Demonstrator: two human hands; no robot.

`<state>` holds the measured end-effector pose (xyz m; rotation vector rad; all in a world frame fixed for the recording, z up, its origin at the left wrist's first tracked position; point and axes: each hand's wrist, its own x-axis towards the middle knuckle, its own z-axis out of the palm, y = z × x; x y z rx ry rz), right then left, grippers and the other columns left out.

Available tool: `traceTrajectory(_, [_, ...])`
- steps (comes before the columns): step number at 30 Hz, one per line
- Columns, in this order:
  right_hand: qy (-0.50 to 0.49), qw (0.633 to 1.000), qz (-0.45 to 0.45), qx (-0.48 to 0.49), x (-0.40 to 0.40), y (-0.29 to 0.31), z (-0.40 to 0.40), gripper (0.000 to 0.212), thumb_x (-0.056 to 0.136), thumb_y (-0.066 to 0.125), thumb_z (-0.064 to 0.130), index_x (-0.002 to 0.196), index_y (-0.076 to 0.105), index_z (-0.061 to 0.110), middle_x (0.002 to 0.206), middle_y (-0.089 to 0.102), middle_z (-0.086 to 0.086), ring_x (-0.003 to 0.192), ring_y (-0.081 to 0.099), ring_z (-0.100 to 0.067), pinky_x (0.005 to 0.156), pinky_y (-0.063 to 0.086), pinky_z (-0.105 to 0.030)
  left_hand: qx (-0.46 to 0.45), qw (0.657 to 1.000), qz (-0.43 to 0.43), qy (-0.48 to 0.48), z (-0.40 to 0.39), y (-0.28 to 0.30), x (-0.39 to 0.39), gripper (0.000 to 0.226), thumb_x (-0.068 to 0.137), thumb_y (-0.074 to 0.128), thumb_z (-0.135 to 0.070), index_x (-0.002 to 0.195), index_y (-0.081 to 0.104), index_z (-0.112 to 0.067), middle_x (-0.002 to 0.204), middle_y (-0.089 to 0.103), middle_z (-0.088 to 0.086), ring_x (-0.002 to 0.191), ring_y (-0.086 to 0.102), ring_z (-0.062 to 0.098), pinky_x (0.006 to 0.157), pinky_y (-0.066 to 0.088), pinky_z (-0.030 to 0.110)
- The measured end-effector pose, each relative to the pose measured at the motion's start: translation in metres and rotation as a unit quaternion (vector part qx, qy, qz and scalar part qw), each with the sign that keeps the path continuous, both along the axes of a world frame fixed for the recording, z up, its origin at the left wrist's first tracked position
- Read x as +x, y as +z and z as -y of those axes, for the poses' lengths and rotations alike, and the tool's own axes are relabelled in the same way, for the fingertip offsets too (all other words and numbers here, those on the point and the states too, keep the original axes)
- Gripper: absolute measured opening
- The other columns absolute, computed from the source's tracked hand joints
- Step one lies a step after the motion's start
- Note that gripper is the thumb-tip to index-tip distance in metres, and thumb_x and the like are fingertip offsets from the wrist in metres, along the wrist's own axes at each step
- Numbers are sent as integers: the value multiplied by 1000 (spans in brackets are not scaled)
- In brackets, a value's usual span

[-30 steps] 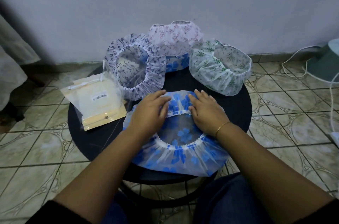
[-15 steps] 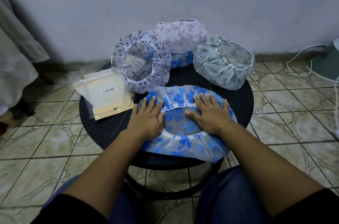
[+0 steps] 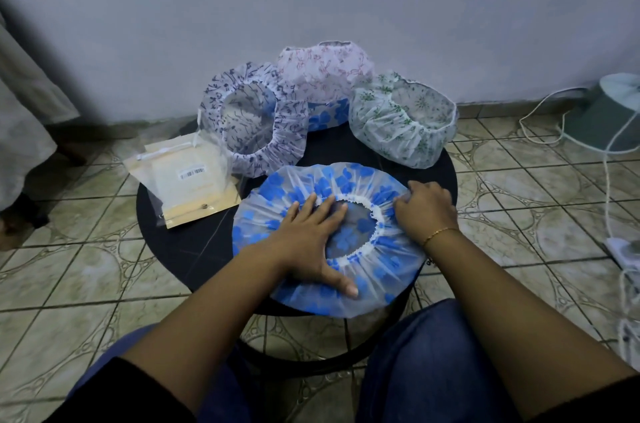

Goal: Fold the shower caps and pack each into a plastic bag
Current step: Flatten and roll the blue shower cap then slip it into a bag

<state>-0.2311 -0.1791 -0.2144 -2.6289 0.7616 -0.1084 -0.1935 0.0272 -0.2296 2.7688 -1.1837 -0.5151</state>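
Blue-flowered shower cap (image 3: 322, 187) spread flat, opening up, on the near side of the round black table (image 3: 180, 242). Pinned there by the left hand (image 3: 311, 242), fingers straight and splayed across the elastic rim and into the opening, likely to keep the slippery film from sliding. Held at its right edge by the right hand (image 3: 424, 211), fingers curled onto the gathered plastic, seemingly ready to start a fold. Stood behind, well apart from the hands: navy-print cap (image 3: 252, 117), pink-print cap (image 3: 325, 76), green-print cap (image 3: 401, 121), still unfolded. Laid at the left edge: plastic bags (image 3: 187, 183), within reach for packing.
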Motion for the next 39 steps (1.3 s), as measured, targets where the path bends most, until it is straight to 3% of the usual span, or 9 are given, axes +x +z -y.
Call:
traceTrajectory(11, [-58,962,50,262,0,7,14,60,88,61,32,137,44,1,137,49,-15,122,50,-29,96,40,-35,33,999,18,19,3,-5,-4,120,61,35,-89,149,-18,-27,156,-24,-5,142,-26,20,116,-15,46])
traceTrajectory(14, [-99,825,148,536,-7,6,13,32,90,57,28,106,63,0,97,65,-15,81,60,-26,67,47,-33,6,999,24,43,8,-5,-6,107,64,16,-86,150,-13,-30,158,-20,-5,144,-22,20,116,-13,45])
traceTrajectory(16, [-141,706,204,664,-12,2,14,21,94,44,14,93,59,0,101,65,-19,84,60,-28,77,51,-38,-5,998,27,54,9,-6,-7,101,67,10,-84,150,-13,-31,158,-19,-4,145,-19,21,117,-10,45])
traceTrajectory(18, [-136,665,196,708,-16,-2,14,30,91,30,4,101,57,-3,111,63,-24,95,61,-33,84,54,-42,-10,998,25,60,10,-7,-7,99,68,9,-83,149,-13,-31,158,-19,-4,145,-19,21,117,-10,45])
traceTrajectory(28, [105,741,136,649,-22,-3,-15,49,84,56,6,132,51,10,125,60,-18,111,59,-37,93,49,-51,-38,997,10,73,24,-10,-7,103,67,10,-89,150,-10,-32,158,-17,-7,145,-18,20,117,-10,45])
traceTrajectory(31, [185,804,146,545,-24,5,-22,49,94,49,12,140,38,23,134,49,12,117,53,-4,94,46,-16,-202,977,-51,50,33,-11,-6,106,70,17,-91,153,11,-25,160,10,-1,147,8,18,119,7,43])
traceTrajectory(34, [207,836,158,482,-23,8,-29,57,89,47,35,143,33,25,144,37,14,134,35,-3,110,31,-22,-424,886,-133,130,27,-5,-9,103,67,30,-91,140,44,-19,142,43,-11,131,39,4,109,30,25])
traceTrajectory(36, [195,842,171,474,-20,5,-33,53,93,43,36,144,32,26,146,34,14,137,30,-4,115,24,-29,-449,872,-38,190,15,-2,-8,87,76,30,-80,133,54,-18,137,51,-10,127,45,5,105,33,23])
traceTrajectory(39, [204,851,167,453,-16,1,-37,60,89,45,55,143,31,33,151,29,12,139,26,-5,118,20,-37,-240,948,149,148,-9,-5,-1,60,91,25,-56,140,45,-29,149,39,-8,140,30,13,105,20,30])
